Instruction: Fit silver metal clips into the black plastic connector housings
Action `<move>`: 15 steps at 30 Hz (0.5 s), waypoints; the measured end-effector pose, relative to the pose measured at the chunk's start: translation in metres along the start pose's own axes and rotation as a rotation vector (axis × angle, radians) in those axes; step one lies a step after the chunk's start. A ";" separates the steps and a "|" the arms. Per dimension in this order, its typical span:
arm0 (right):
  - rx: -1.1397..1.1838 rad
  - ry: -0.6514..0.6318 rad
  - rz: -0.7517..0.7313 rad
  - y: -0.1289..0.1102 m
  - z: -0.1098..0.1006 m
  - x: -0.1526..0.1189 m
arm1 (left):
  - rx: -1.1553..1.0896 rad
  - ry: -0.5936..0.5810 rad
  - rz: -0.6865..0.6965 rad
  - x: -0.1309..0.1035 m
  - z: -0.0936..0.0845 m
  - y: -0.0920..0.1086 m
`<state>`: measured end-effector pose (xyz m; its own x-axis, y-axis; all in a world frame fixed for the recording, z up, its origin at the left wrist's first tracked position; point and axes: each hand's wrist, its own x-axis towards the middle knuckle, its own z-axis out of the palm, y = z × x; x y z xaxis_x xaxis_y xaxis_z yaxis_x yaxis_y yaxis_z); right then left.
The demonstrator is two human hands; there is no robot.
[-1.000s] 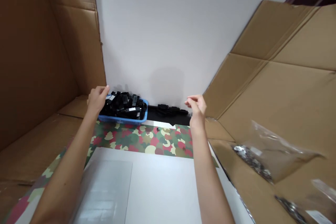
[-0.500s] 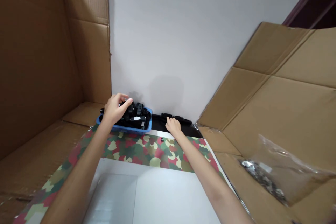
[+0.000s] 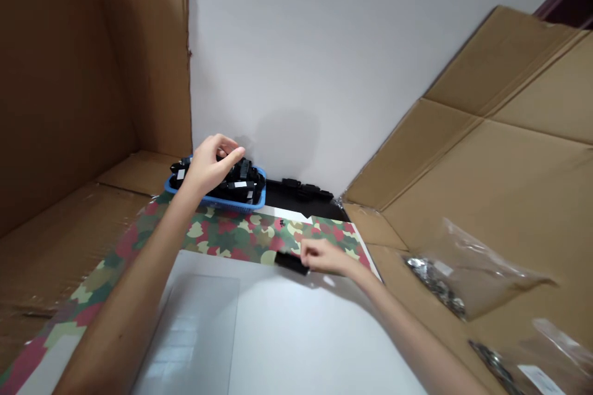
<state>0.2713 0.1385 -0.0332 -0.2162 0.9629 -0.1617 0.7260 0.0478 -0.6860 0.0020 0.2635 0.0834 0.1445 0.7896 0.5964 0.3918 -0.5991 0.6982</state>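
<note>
My right hand point(image 3: 322, 255) is closed on one end of a short black bar-shaped piece point(image 3: 291, 262), held just above the back edge of the white board point(image 3: 296, 333). The exact kind of this piece I cannot make out. Over the blue basket point(image 3: 231, 204) hovers my left hand point(image 3: 214, 160), its fingers curved and thumb apart, with nothing seen between them. Black parts point(image 3: 243, 186) with white labels fill that basket; my left hand hides some of them.
More black pieces point(image 3: 306, 188) lie along the wall behind a camouflage-patterned sheet point(image 3: 241, 236). A tiny black bit point(image 3: 281, 223) rests on the sheet. Clear bags point(image 3: 482, 278) of small metal parts lie on cardboard point(image 3: 463, 185) at right. A clear plate point(image 3: 194, 327) covers the board's left.
My right hand has come back from the black pieces by the wall, bringing the black bar-shaped piece over the board. My left hand has risen slightly above the basket. The view has shifted.
</note>
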 end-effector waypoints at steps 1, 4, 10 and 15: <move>0.044 -0.050 -0.006 0.001 0.006 -0.011 | -0.004 -0.010 0.015 -0.001 0.003 0.002; 0.012 -0.007 0.040 0.008 0.007 -0.033 | -0.028 -0.036 0.053 -0.005 0.011 0.008; -0.576 0.120 0.270 0.020 -0.020 -0.052 | -0.029 -0.154 0.119 -0.012 0.025 0.016; -0.785 0.075 0.247 0.021 -0.013 -0.045 | -0.004 -0.237 0.181 -0.018 0.039 0.020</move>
<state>0.3046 0.1000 -0.0307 0.0335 0.9839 -0.1756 0.9978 -0.0227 0.0629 0.0425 0.2421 0.0710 0.4201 0.6782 0.6030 0.3366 -0.7335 0.5905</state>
